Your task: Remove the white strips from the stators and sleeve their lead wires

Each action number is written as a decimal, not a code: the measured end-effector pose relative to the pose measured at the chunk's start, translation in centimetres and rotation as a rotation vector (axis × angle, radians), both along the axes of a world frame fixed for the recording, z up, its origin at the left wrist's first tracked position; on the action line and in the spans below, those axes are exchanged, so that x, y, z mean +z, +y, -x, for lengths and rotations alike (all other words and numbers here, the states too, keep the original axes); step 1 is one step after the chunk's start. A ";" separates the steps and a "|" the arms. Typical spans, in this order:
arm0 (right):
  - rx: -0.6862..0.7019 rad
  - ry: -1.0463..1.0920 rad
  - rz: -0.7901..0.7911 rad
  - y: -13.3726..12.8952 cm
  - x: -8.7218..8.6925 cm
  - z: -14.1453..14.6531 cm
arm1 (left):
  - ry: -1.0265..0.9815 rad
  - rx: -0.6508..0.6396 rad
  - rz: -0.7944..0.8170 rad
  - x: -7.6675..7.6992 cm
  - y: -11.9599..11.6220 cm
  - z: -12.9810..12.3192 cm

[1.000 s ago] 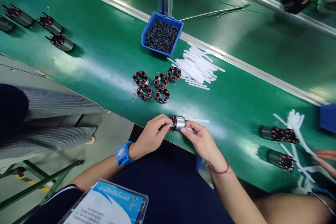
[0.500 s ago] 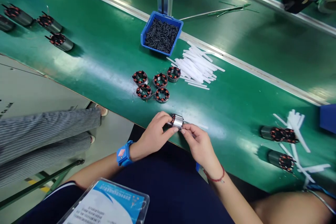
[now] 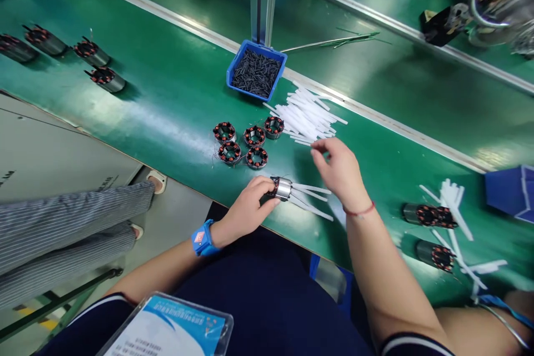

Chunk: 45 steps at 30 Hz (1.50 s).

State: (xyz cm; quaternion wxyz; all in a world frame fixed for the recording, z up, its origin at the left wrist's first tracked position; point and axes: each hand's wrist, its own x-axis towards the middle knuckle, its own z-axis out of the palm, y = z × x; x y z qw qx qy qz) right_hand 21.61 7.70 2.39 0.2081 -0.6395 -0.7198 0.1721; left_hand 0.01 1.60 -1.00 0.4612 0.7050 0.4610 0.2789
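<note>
My left hand (image 3: 250, 206) is closed around a motor stator (image 3: 283, 189), a short silver cylinder with copper windings and black ends. The stator lies on its side just above the near edge of the green bench. Several white strips (image 3: 311, 188) stick out of its right end and fan apart. At the lower right edge of a pile of white strips (image 3: 306, 114) is my right hand (image 3: 339, 167). Its fingers are bent, thumb and forefinger slightly apart, and nothing shows between them. Several more stators (image 3: 256, 157) stand on end between the pile and my left hand.
A blue bin (image 3: 256, 72) of short black tubes stands by a metal post (image 3: 264, 0). More stators lie at the far left (image 3: 107, 79) and right (image 3: 435, 255). Another person's arm (image 3: 496, 317) rests at the lower right; striped trouser legs (image 3: 75, 206) show at left.
My right hand has left the stator and moved up and right to the strip pile. The strips in the stator's right end now show plainly. My left hand still holds the stator.
</note>
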 end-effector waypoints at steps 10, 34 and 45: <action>-0.012 -0.422 -0.045 6.1 -2.9 1.9 | 0.017 -0.015 -0.035 -0.3 -0.1 0.4; 0.006 0.228 0.351 -10.9 0.0 -2.2 | 0.235 -0.011 0.082 0.5 -0.2 0.7; 0.032 0.191 0.369 -8.8 -0.6 1.9 | 0.238 -0.065 0.037 0.3 -0.4 1.1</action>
